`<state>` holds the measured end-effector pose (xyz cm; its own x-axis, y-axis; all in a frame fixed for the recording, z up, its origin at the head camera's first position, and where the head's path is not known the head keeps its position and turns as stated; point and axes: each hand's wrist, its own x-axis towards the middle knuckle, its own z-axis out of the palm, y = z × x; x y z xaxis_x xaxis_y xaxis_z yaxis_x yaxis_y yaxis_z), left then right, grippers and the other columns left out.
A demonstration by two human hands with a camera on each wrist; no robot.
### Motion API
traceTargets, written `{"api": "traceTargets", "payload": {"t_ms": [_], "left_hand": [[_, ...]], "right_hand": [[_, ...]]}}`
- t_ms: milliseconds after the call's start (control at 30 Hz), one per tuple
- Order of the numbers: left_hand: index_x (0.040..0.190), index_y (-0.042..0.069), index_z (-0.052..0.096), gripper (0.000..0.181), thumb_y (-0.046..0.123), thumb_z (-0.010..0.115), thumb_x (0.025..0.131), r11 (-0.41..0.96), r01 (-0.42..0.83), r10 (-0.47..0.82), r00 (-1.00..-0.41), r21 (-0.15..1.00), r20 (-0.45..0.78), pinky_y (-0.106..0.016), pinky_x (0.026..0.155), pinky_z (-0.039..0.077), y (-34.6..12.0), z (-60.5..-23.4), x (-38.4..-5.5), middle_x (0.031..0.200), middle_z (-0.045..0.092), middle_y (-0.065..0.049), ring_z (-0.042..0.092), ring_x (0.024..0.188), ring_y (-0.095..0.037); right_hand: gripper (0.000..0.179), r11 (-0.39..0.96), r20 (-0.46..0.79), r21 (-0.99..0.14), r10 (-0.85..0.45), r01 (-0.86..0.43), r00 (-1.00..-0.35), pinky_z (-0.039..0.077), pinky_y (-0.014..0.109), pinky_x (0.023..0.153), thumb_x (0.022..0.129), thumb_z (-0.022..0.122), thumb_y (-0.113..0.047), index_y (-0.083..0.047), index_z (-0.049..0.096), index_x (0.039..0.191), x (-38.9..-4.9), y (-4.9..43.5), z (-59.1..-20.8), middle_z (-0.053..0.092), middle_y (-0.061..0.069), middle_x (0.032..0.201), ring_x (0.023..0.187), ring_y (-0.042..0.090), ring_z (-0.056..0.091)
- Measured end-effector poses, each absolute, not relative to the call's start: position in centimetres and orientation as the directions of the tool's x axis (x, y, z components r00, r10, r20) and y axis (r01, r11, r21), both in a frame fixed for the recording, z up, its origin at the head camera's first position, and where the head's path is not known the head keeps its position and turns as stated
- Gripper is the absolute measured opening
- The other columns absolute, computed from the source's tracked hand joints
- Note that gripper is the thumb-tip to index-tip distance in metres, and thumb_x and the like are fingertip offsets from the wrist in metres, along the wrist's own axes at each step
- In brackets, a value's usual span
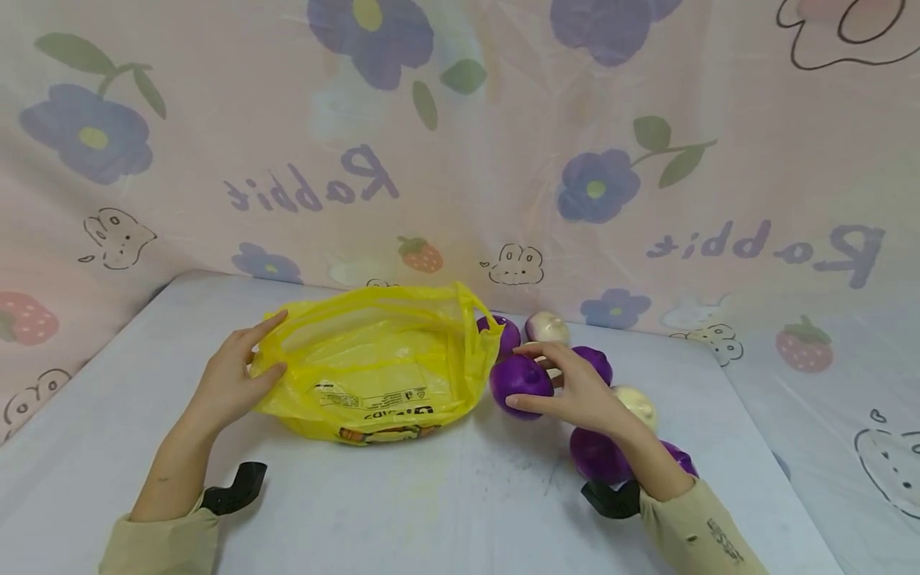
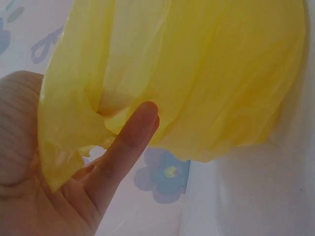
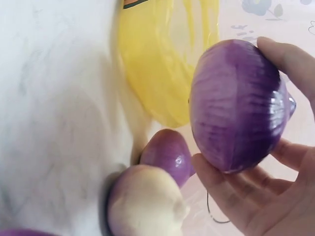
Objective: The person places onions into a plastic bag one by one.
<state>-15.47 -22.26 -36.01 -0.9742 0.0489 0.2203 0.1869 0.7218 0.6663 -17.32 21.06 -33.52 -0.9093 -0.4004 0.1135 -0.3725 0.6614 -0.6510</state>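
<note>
A yellow plastic bag (image 1: pixel 388 359) lies on the table with its mouth spread wide and printing inside. At its left side my left hand (image 1: pixel 233 371) holds the rim; in the left wrist view the thin yellow plastic (image 2: pixel 197 73) passes across the palm and fingers. My right hand (image 1: pixel 582 391) grips a glossy purple onion (image 1: pixel 519 383) between thumb and fingers, just right of the bag. The right wrist view shows this onion (image 3: pixel 236 105) raised above the table. Behind it are another purple onion (image 3: pixel 167 155) and a pale one with a purple tinge (image 3: pixel 145 201).
More onions lie around my right forearm: a pale one (image 1: pixel 636 406), a purple one (image 1: pixel 595 363) and another purple one (image 1: pixel 600 455), partly hidden. A pale onion (image 1: pixel 548 327) sits near the back edge. A patterned curtain (image 1: pixel 460 144) hangs behind the white table (image 1: pixel 402 511).
</note>
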Motion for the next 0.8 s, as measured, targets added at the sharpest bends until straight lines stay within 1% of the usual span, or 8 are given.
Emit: {"api": "traceTargets", "payload": {"t_ms": [167, 367, 500, 667, 800], "left_hand": [[0.149, 0.009, 0.033, 0.069, 0.003, 0.061, 0.087, 0.727, 0.183, 0.045, -0.975, 0.662, 0.219, -0.066, 0.084, 0.042, -22.2, -36.0, -15.5, 0.133, 0.038, -0.036, 0.046, 0.104, -0.05], [0.15, 0.011, 0.032, 0.069, 0.004, 0.06, 0.087, 0.729, 0.161, 0.034, -0.979, 0.665, 0.2, -0.066, 0.089, 0.041, -22.0, -36.1, -15.5, 0.137, 0.036, -0.035, 0.045, 0.108, -0.05], [0.15, 0.011, 0.032, 0.07, 0.004, 0.06, 0.087, 0.731, 0.157, 0.031, -0.98, 0.664, 0.198, -0.066, 0.088, 0.042, -22.0, -36.1, -15.4, 0.136, 0.036, -0.034, 0.045, 0.108, -0.05], [0.149, 0.01, 0.032, 0.069, 0.004, 0.06, 0.087, 0.732, 0.163, 0.033, -0.978, 0.662, 0.204, -0.066, 0.088, 0.042, -22.0, -36.0, -15.4, 0.135, 0.037, -0.035, 0.046, 0.107, -0.05], [0.149, 0.009, 0.033, 0.068, 0.004, 0.06, 0.087, 0.733, 0.17, 0.037, -0.977, 0.659, 0.211, -0.065, 0.086, 0.043, -21.9, -36.0, -15.3, 0.134, 0.038, -0.035, 0.046, 0.104, -0.049]], "right_hand": [[0.065, 0.664, 0.091, -0.662, -0.388, -0.347, -0.917, 0.056, 0.037, 0.085, 0.073, 0.08, -0.044, -0.02, 0.055, 0.129, -17.7, 20.1, -32.8, 0.057, 0.004, 0.128, 0.106, 0.024, 0.061], [0.064, 0.616, 0.118, -0.696, -0.409, -0.368, -0.905, 0.056, 0.036, 0.084, 0.074, 0.08, -0.041, -0.018, 0.056, 0.129, -18.1, 18.6, -32.1, 0.057, 0.004, 0.125, 0.107, 0.025, 0.06], [0.063, 0.586, 0.135, -0.718, -0.412, -0.375, -0.901, 0.056, 0.035, 0.084, 0.075, 0.08, -0.04, -0.019, 0.057, 0.129, -18.5, 17.6, -31.9, 0.056, 0.003, 0.125, 0.106, 0.024, 0.059], [0.062, 0.542, 0.142, -0.754, -0.417, -0.371, -0.898, 0.055, 0.038, 0.087, 0.074, 0.08, -0.04, -0.02, 0.057, 0.129, -19.1, 16.1, -31.6, 0.055, 0.001, 0.132, 0.108, 0.024, 0.06], [0.061, 0.541, 0.139, -0.749, -0.435, -0.382, -0.889, 0.054, 0.038, 0.087, 0.075, 0.079, -0.042, -0.022, 0.057, 0.128, -19.6, 14.8, -31.8, 0.056, 0.0, 0.13, 0.109, 0.022, 0.059]]}}
